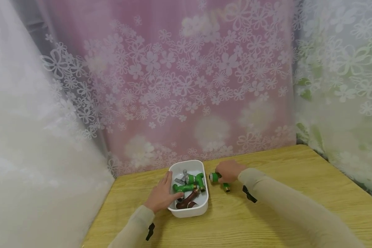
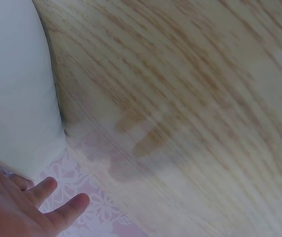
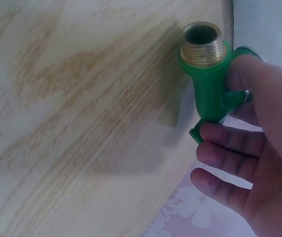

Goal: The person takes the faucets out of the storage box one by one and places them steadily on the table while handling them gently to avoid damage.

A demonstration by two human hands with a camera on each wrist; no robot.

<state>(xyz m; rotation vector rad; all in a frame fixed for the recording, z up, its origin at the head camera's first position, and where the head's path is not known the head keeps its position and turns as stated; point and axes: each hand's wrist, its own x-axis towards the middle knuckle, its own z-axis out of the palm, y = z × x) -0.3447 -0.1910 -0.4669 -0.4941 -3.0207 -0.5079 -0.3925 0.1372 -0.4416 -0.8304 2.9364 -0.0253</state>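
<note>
On the table stands a white plastic tub (image 1: 192,213) with green taps (image 1: 199,181), brown taps (image 1: 186,202) and a grey metal piece (image 1: 179,180) in it. My left hand (image 1: 162,194) rests along the tub's left side, its thumb over the rim; in the left wrist view its fingers (image 2: 67,211) are extended beside the white wall. Just right of the tub, my right hand (image 1: 230,171) grips a green tap (image 3: 210,94). That tap's brass threaded end points toward the right wrist camera; the palm and fingers hide part of its body.
The wood-grain table (image 1: 235,220) extends to both sides and in front of the tub. A pink flowered curtain (image 1: 186,86) hangs behind its back edge. More pale curtains hang at the left (image 1: 43,137) and right (image 1: 344,103).
</note>
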